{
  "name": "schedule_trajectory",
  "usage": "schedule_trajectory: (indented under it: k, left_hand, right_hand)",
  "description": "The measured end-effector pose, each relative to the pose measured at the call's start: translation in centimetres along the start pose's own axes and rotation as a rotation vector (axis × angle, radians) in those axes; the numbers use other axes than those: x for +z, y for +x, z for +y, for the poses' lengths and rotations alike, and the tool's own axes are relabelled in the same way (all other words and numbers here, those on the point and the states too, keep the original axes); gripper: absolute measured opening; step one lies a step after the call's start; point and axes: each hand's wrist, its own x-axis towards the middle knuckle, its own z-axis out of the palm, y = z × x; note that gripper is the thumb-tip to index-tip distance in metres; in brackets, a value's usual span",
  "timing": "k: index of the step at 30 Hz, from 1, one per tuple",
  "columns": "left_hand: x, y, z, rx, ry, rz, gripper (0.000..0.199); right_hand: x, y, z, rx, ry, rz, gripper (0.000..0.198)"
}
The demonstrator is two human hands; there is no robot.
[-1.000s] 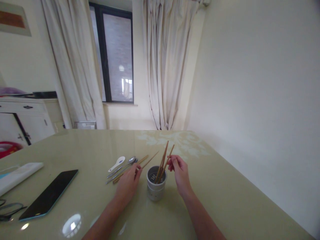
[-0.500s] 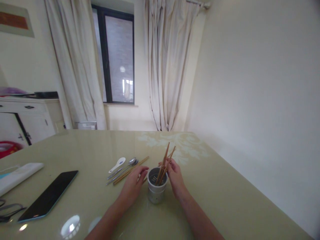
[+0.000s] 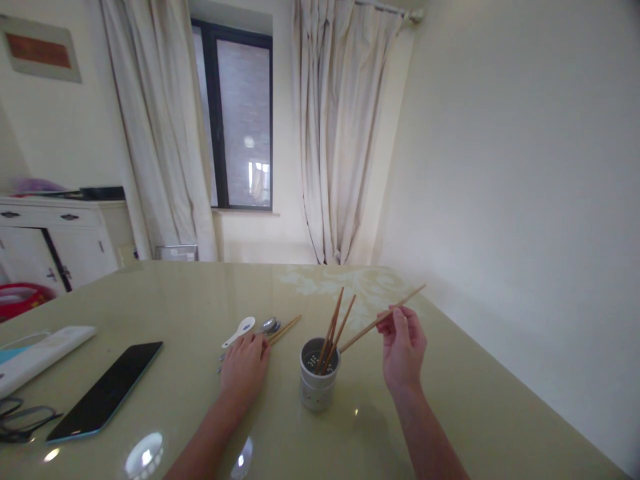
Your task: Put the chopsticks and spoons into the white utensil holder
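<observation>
In my right hand (image 3: pixel 404 343) a wooden chopstick (image 3: pixel 367 328) is pinched between thumb and fingers, slanting up to the right. Its lower end reaches the cup's right rim; I cannot tell whether it touches. The grey metal utensil cup (image 3: pixel 317 390) stands upright, with several chopsticks (image 3: pixel 336 330) leaning in it and a perforated bottom. Palm down, my left hand (image 3: pixel 245 367) lies over the middle of the chopsticks (image 3: pixel 287 327) and metal spoons (image 3: pixel 271 325) on the table, hiding their handles. Just beyond it lies a white soup spoon (image 3: pixel 240 331).
To the left on the glossy table (image 3: pixel 450 413) are a black tablet or phone (image 3: pixel 107 390), a white power strip (image 3: pixel 45 357) and glasses (image 3: pixel 25 419). A wall (image 3: pixel 525 200) runs along the right edge. Curtains (image 3: pixel 345 133) and a window stand behind.
My left hand has moved from beside the cup leftward onto the utensils. My right hand has moved right, away from the cup, with one chopstick in its fingers.
</observation>
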Motion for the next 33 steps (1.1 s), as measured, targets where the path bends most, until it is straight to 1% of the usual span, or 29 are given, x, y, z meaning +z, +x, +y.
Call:
schedule_trajectory:
  k: [4, 6, 8, 10, 12, 13, 15, 17, 19, 20, 22, 23, 25, 27, 28, 30, 31, 33]
  left_hand:
    - [0.5, 0.0, 0.2, 0.026, -0.081, -0.019, 0.020]
    - [0.9, 0.0, 0.5, 0.066, -0.146, -0.034, 0.019]
    - [1.4, -0.1, 1.0, 0.097, -0.250, -0.042, 0.017]
    - [1.7, -0.3, 1.7, 0.113, -0.393, -0.051, 0.018]
    - [1.8, -0.6, 2.5, 0.138, -0.546, -0.060, 0.020]
    - [1.8, -0.8, 2.9, 0.164, -0.615, -0.070, 0.020]
    - [1.5, -1.2, 3.8, 0.225, -0.722, -0.091, 0.019]
    - [1.2, -1.4, 4.3, 0.277, -0.791, -0.105, 0.019]
    - [1.0, -1.4, 4.4, 0.293, -0.790, -0.093, 0.025]
    - [0.9, -1.3, 4.2, 0.275, -0.751, -0.068, 0.028]
    - [0.9, -0.8, 3.2, 0.198, -0.588, -0.002, 0.032]
    - [0.9, -0.5, 2.6, 0.148, -0.476, 0.033, 0.031]
    - [1.0, -0.1, 1.3, 0.065, -0.248, 0.074, 0.030]
    - [1.1, 0.1, 0.2, 0.031, -0.074, 0.076, 0.033]
    - [1.1, 0.2, -0.1, 0.020, -0.017, 0.070, 0.033]
    - [1.1, 0.2, -0.3, 0.008, 0.039, 0.045, 0.030]
    - [1.0, 0.2, -0.3, 0.004, 0.048, 0.028, 0.028]
    - [0.8, 0.2, 0.0, 0.000, 0.043, -0.007, 0.026]
  right_hand:
    - [1.2, -2.3, -0.2, -0.018, -0.131, -0.253, 0.036]
    - [1.4, -2.9, 0.6, 0.009, -0.175, -0.312, 0.041]
    - [1.3, -3.4, 2.1, 0.088, -0.210, -0.301, 0.051]
    - [1.2, -3.8, 4.1, 0.202, -0.264, -0.290, 0.055]
    - [1.2, -4.3, 6.0, 0.336, -0.307, -0.392, 0.056]
    - [1.2, -4.6, 6.9, 0.386, -0.290, -0.445, 0.053]
    - [1.4, -5.1, 8.1, 0.435, -0.249, -0.511, 0.046]
    - [1.6, -5.4, 8.6, 0.440, -0.222, -0.518, 0.044]
    - [1.7, -5.2, 8.5, 0.429, -0.210, -0.501, 0.047]
    - [1.7, -4.8, 8.2, 0.417, -0.207, -0.479, 0.049]
    - [1.4, -3.6, 7.1, 0.358, -0.218, -0.387, 0.052]
    - [1.0, -2.7, 6.4, 0.303, -0.241, -0.289, 0.053]
    - [0.2, -0.8, 4.8, 0.144, -0.278, -0.085, 0.053]
    - [-0.8, 1.0, 3.0, -0.019, -0.258, 0.098, 0.050]
    - [-1.3, 1.7, 2.1, -0.090, -0.227, 0.168, 0.049]
    - [-1.8, 2.5, 0.6, -0.159, -0.104, 0.224, 0.047]
    - [-1.8, 2.5, 0.1, -0.168, -0.041, 0.220, 0.047]
    - [-1.5, 2.0, -0.6, -0.145, 0.045, 0.150, 0.046]
